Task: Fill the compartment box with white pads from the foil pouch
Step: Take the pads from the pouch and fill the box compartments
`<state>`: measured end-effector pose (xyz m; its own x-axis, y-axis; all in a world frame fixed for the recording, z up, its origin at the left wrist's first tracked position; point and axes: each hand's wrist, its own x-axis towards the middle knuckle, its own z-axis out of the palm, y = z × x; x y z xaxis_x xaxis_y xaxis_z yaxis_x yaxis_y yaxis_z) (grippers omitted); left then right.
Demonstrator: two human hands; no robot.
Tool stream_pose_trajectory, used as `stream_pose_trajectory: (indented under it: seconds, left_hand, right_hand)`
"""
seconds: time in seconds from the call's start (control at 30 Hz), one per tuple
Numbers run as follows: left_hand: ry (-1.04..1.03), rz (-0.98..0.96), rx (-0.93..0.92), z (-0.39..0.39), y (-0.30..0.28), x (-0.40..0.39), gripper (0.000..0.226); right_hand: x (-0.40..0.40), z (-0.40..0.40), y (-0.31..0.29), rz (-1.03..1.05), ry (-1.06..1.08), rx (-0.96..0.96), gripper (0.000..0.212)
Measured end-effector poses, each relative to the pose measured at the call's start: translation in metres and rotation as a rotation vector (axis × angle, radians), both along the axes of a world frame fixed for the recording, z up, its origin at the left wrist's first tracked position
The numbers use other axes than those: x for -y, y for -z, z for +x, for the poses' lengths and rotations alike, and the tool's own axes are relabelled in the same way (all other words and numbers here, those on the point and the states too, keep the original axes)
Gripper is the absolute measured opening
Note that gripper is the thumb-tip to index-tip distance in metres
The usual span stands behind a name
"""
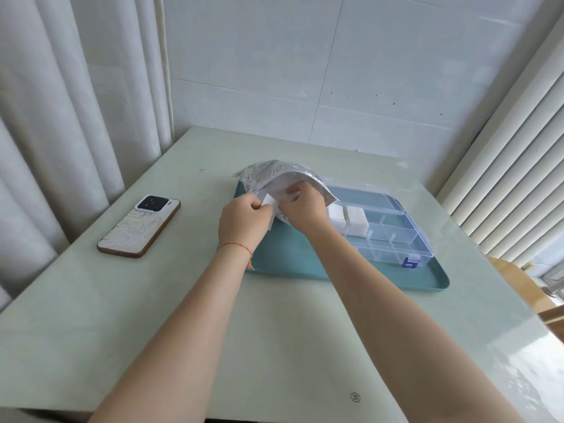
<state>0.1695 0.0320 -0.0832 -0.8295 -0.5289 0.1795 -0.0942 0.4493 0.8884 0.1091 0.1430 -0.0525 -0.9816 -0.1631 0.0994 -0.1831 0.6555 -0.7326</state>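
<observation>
Nearest the camera, the pale green desk (274,346) runs bare under two forearms that reach forward; the left wrist wears a thin red string (236,246). Ahead of that, the left hand (244,219) has its fingers (259,206) curled, pinching a white pad (270,200) at the mouth of the foil pouch (265,175). Just right of it, the right hand (303,207) has its fingers (294,190) bent and reaching into the pouch opening, closing on white material there; whether that is a pad or the pouch's inner lining cannot be told. Both hands hover over the left part of a teal tray (433,280). To the right of the fingers, on the same tray, lies the clear compartment box (393,236) with its lid open; white pads (351,219) already fill the compartments closest to the right hand, while the others show through to the tray. Well to the left of the fingers, a phone (139,227) lies face down on the desk. Beyond the fingers, the pouch arches upward, printed side facing away.
</observation>
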Motion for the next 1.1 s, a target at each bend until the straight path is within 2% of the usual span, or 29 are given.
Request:
stream_pose_trajectory:
  seconds: [0.07, 0.2, 0.33, 0.43, 0.53, 0.67, 0.83, 0.97, 1.1]
  left_hand:
    - [0.006, -0.005, 0.000, -0.002, 0.001, 0.001, 0.017]
    - [0.011, 0.007, -0.009, -0.005, 0.004, 0.003, 0.023]
    - [0.009, 0.045, -0.008, -0.004, 0.004, 0.003, 0.023]
    - [-0.004, 0.076, 0.008, -0.005, 0.003, 0.004, 0.023]
    - [-0.004, 0.110, 0.001, -0.002, 0.000, 0.002, 0.020]
    - [0.008, 0.116, -0.004, 0.003, -0.004, -0.001, 0.020]
    - [0.018, 0.227, -0.022, 0.003, -0.007, -0.005, 0.021]
    - [0.043, 0.336, -0.027, 0.003, -0.011, -0.010, 0.009]
    - [0.103, 0.539, -0.036, 0.002, -0.012, -0.014, 0.015]
  right_hand:
    - [0.002, 0.000, 0.002, -0.029, 0.018, -0.017, 0.038]
    - [0.004, -0.001, 0.005, -0.006, 0.008, -0.030, 0.022]
    - [0.002, -0.002, 0.004, -0.062, 0.024, -0.039, 0.041]
    - [0.005, -0.003, 0.005, -0.087, -0.011, -0.006, 0.043]
    - [0.012, -0.005, 0.004, -0.238, 0.034, 0.055, 0.035]
    - [0.013, -0.006, 0.001, -0.296, 0.081, 0.075, 0.010]
    - [-0.006, 0.004, -0.003, -0.295, 0.096, 0.095, 0.012]
    - [-0.032, 0.022, -0.011, -0.492, 0.032, 0.192, 0.010]
    - [-0.050, 0.038, -0.016, -0.741, -0.033, 0.330, 0.007]
